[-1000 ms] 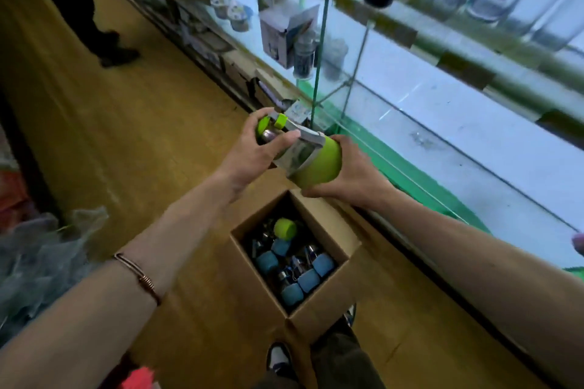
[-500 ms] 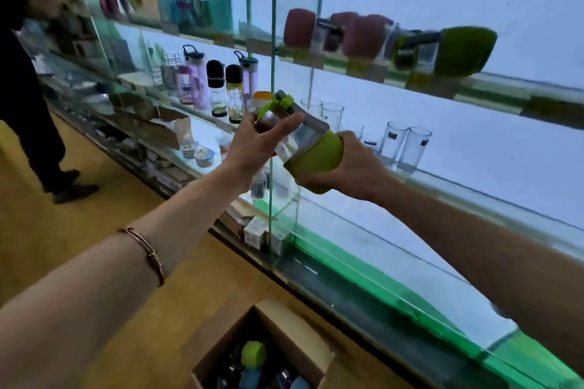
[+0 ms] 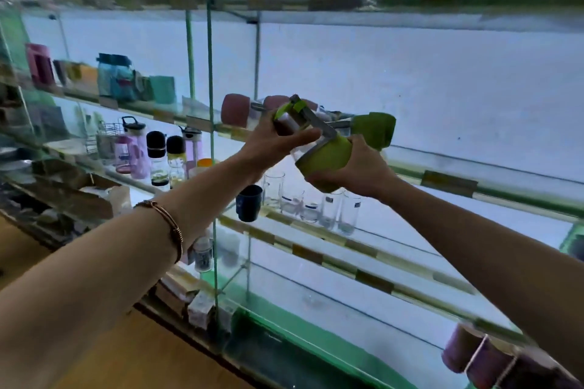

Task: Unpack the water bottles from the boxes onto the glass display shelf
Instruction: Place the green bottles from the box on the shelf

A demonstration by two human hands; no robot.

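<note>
I hold a glass water bottle with a green sleeve and green lid (image 3: 324,153) tilted in the air in front of the glass display shelf (image 3: 448,181). My left hand (image 3: 278,144) grips its lid end, and my right hand (image 3: 357,172) cups the green base from below. On that shelf, just behind the held bottle, another green-sleeved bottle (image 3: 374,129) lies on its side. Left of it lie pink-sleeved bottles (image 3: 235,110). The box is out of view.
Clear drinking glasses (image 3: 331,208) and a dark cup (image 3: 249,202) stand on the shelf below. Several other bottles (image 3: 156,151) fill the left shelves. A vertical glass divider (image 3: 210,142) runs left of my hands. Pink-sleeved items (image 3: 474,357) sit at the lower right.
My view has risen from the box on the floor to the shelves. Both hands have carried the green bottle up and to the right, close to the green bottle lying on the shelf.
</note>
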